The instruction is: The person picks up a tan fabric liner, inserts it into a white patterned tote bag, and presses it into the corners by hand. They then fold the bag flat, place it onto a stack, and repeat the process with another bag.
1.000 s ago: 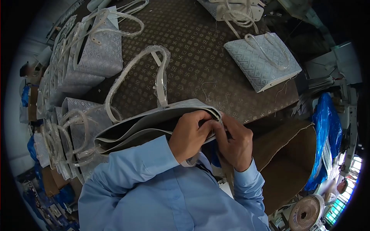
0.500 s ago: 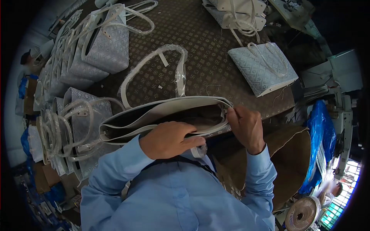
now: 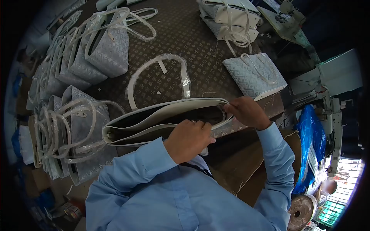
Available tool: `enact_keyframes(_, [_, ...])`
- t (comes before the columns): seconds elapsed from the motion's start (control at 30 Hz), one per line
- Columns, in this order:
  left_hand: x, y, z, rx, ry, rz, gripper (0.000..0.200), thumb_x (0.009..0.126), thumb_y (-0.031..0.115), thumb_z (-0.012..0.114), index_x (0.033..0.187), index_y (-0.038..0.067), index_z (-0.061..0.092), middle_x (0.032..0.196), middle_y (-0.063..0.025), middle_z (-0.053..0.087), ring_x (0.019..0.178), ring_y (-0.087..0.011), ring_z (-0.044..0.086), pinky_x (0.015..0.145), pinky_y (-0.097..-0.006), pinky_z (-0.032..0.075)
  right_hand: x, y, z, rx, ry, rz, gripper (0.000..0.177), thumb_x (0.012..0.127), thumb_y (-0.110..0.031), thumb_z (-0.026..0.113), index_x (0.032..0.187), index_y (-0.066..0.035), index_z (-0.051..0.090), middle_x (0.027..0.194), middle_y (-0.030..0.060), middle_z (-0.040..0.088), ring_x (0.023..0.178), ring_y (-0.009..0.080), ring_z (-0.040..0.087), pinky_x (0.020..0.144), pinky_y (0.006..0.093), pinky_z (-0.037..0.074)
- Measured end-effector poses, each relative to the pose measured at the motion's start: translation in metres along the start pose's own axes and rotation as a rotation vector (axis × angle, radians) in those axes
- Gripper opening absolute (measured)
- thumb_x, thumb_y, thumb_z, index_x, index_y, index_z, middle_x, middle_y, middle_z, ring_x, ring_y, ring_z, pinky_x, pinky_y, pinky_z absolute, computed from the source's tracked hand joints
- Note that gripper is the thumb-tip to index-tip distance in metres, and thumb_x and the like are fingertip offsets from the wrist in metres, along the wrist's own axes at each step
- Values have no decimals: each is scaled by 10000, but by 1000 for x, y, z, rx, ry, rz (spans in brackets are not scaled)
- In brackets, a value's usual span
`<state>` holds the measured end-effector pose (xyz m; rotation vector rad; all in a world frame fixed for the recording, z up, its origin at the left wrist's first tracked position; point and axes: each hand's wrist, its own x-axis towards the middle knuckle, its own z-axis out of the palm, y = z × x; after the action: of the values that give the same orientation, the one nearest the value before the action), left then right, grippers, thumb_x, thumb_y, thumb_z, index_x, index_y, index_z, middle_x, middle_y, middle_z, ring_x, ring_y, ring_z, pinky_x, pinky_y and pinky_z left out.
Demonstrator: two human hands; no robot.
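A pale handbag lies open at the near table edge, its mouth facing up toward me. One plastic-wrapped handle loops out over the patterned table cover. My right hand pinches the bag's right end at the corner of its mouth. My left hand is curled over the near rim, right of the middle, gripping it with the fingers toward the opening. Inside, a divider runs along the dark interior.
Silvery bags stand in a row at the back left, with more at the near left. A single bag lies at the right, others behind it. A fan and a person are at the lower right.
My left hand has shifted right along the near rim, its fingers now folded over it. My right hand has turned and stays at the bag's right corner. The view has shifted slightly.
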<state>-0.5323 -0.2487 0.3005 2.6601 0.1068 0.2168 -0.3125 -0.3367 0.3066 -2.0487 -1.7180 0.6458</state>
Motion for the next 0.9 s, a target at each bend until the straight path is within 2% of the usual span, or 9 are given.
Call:
enact_keyframes(0.13, [15,-7,-43,171,-28,-13,239,840,222,621,920,10,545,774,-117,595,699,-283,617,662,-377,497,5,-15,9,-193,101,0,215,867,-199,573,780,-6,613,701,205,600,671,397,590,584,450,463])
enact_keyframes(0.3, [87,-48,-21,318,48,343,114,767,97,597,829,4,616,808,-151,647,758,-291,662,635,-388,525,7,-5,18,-297,166,-52,193,862,-182,557,801,-9,619,722,189,625,693,379,612,604,452,472])
enact_keyframes(0.4, [112,-49,-13,220,-120,343,96,786,90,569,816,18,627,821,-162,661,793,-298,669,639,-399,532,-5,6,19,-27,351,-101,201,879,-183,545,847,-2,627,738,177,645,683,345,632,587,411,481])
enact_keyframes(0.47, [116,-49,-14,230,-144,385,98,793,90,559,817,26,630,811,-155,663,794,-300,668,649,-403,532,-21,-1,9,512,302,299,226,891,-187,536,832,9,634,724,196,636,681,355,629,582,403,483])
enact_keyframes(0.5, [117,-48,-13,235,-148,397,103,799,89,549,819,34,634,802,-148,665,795,-302,666,659,-407,531,-28,-4,6,511,308,311,226,891,-187,536,832,9,634,724,196,636,681,355,629,582,403,483])
enact_keyframes(0.6, [121,-55,-5,153,-134,427,110,807,89,540,832,43,636,790,-132,668,776,-309,665,678,-410,531,-39,-20,7,370,251,404,311,885,-256,555,758,15,639,689,209,619,657,379,616,579,420,479])
enact_keyframes(0.67, [120,-59,-3,142,-133,445,112,808,89,537,834,46,637,792,-130,670,777,-311,666,686,-409,531,-36,-31,11,-52,208,314,358,870,-286,548,687,7,642,670,202,619,631,377,619,560,434,480])
enact_keyframes(0.8, [120,-60,4,86,-117,424,111,805,87,539,838,55,641,808,-138,678,787,-310,671,689,-406,536,-29,-19,26,-94,289,264,358,868,-272,537,668,12,628,616,228,562,577,380,576,532,418,469])
enact_keyframes(0.9, [119,-53,5,155,-144,368,111,800,101,554,837,59,650,803,-148,680,783,-308,677,678,-407,538,-24,-27,32,-311,267,383,329,860,-228,518,651,9,610,621,224,561,596,385,585,533,437,452])
